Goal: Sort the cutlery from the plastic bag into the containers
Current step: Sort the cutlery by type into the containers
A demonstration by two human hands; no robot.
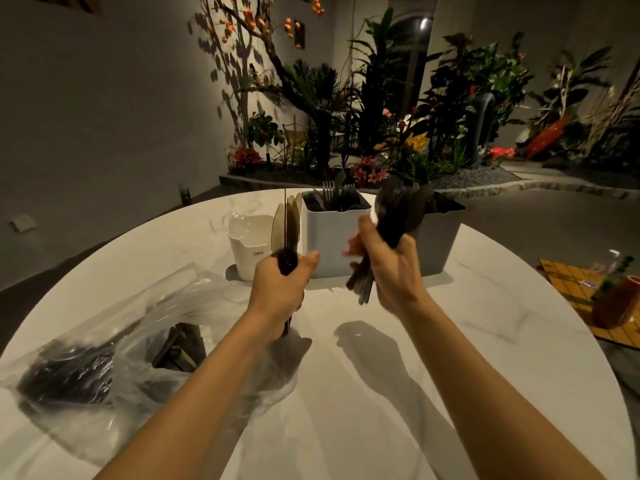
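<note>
Here, knives [286, 225] are clamped in the left hand [282, 284], a blurred cutlery bundle [398, 216] in the right hand [389, 271]. Pieces could be spilled by a slackened grip.

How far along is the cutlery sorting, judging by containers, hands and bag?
Done: forks stand in the white container; the grey container holds dark pieces too. In hand: the left hand grips an upright bundle, the right hand a blurred bundle. Left: more dark cutlery lies in the plastic bag.
</note>
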